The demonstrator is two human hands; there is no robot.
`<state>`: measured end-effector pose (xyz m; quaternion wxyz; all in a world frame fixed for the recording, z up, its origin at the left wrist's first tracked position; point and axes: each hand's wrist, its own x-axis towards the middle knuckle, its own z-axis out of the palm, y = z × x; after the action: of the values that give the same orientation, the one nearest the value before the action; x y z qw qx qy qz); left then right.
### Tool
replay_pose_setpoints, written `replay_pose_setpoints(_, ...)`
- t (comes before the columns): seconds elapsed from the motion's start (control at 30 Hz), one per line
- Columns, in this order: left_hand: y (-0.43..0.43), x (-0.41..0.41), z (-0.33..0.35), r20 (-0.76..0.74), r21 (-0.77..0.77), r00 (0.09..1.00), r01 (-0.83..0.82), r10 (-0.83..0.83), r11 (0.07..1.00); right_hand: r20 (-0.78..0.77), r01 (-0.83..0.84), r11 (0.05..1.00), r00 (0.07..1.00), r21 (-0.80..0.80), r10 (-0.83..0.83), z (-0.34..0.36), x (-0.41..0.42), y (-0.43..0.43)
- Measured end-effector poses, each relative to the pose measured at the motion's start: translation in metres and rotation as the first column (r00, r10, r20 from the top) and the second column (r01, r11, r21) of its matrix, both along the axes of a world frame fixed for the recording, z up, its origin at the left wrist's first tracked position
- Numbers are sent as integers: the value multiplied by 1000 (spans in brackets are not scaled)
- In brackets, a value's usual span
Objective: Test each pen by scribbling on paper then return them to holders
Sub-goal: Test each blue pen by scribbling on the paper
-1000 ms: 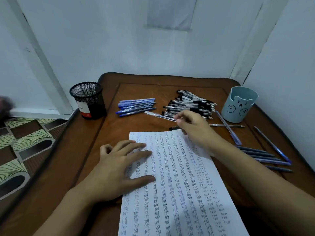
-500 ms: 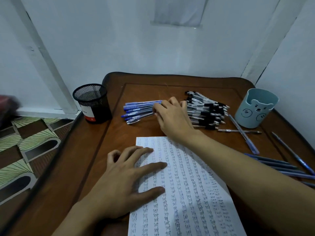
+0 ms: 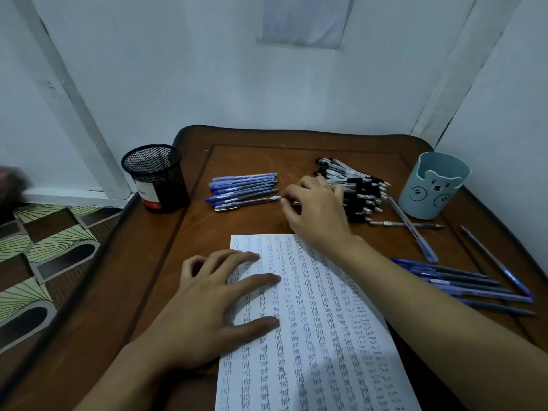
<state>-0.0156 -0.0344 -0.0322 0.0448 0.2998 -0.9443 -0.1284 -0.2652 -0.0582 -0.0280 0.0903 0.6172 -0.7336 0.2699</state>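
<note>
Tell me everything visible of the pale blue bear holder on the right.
The bear holder is a pale blue, plastic-looking cup with a bear's head cut into its front rim and a drawn face and paws. It stands upright on the wooden table near the far right corner. No pens stick out of it. A blue pen lies beside its base, contact unclear.

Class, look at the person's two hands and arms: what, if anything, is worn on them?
Nothing is worn. The left hand and right hand are bare: no gloves, and no rings, watch or bracelet show. Both forearms are bare to the picture's edge, so no sleeves are in view.
</note>
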Motion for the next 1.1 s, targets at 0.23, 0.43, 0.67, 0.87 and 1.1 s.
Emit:
replay_pose_setpoints(0.23,1,0,-1,-8,13,1000,8,-8,1000,-20,191,981,981,29,-191,12,-43,71)
replay_pose_setpoints(0.43,1,1,-3,-65,25,998,12,-10,1000,-176,390,872,920,297,-351,31,-88,109)
replay_pose_setpoints(0.67,2,1,-5,-72,-2,997,8,-9,1000,-193,405,829,914,386,-357,27,-110,128)
replay_pose_setpoints(0.87,1,1,-7,-122,12,993,4,-3,1000,-67,436,821,893,368,-444,26,-111,130)
replay_pose_setpoints(1.1,-3,3,-15,-212,22,977,-30,34,999,956,109,991,276,73,-100,48,-75,148)
